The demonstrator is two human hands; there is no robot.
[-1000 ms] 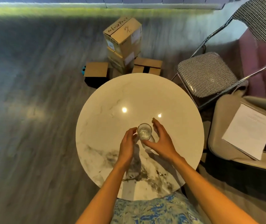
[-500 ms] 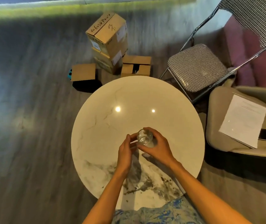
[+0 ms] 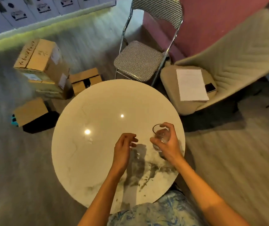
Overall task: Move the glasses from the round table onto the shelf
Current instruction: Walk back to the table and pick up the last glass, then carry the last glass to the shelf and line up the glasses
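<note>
Your right hand point(image 3: 168, 142) has its fingers point(image 3: 167, 125) wrapped round the glass point(image 3: 160, 136), lifted above the bench point(image 3: 97, 103), while your left hand point(image 3: 124, 149) hangs loosely curled and empty beside the glass; carry it to the shelf, not in view.

Glass point(image 3: 160, 136) in R hand point(image 3: 168, 144) (tilted) — L hand point(image 3: 122, 148) empty

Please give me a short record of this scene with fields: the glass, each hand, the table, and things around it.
glass: clear glass, lifted and tilted over the table's right side
right hand: right hand, grip closed around the glass
left hand: left hand, empty, fingers loosely curled above the table
table: round table, marbled top, no other glass seen on it
seats: checked folding chair; cream armchair with papers and a phone
floor: cardboard boxes
shelf: not in view
</note>
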